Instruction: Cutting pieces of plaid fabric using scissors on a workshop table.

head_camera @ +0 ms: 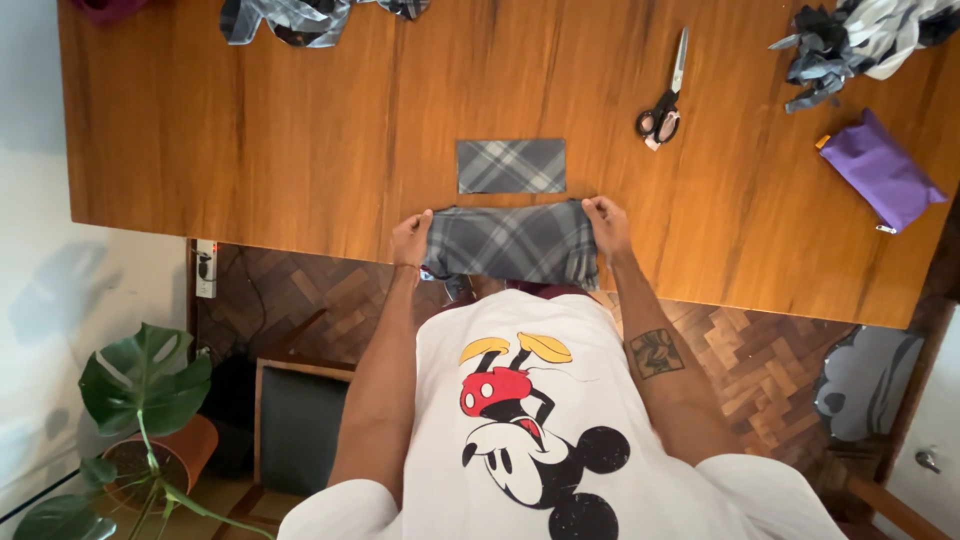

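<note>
Two hands, left hand (411, 239) and right hand (607, 226), pinched the plaid cloth's (512, 243) ends at 9 and 3 o'clock, seemingly mid-fold; aligning its edges looked due next.

Wooden worktop (250, 130), warm brown, grain showing. Small grey plaid rectangle (511, 166) lying flat near middle. Bigger grey plaid piece (512, 243) just below it, sitting right at near edge, partly hanging over. Scissors (664, 100) with black handles off to one side, blades pointing away. Purple pouch (880, 170) further along, tilted. Heap of grey and white fabric scraps (860, 40) in far corner. More plaid fabric (290, 20) at far edge, dark reddish bit (105, 8) beside opposite corner.
</note>
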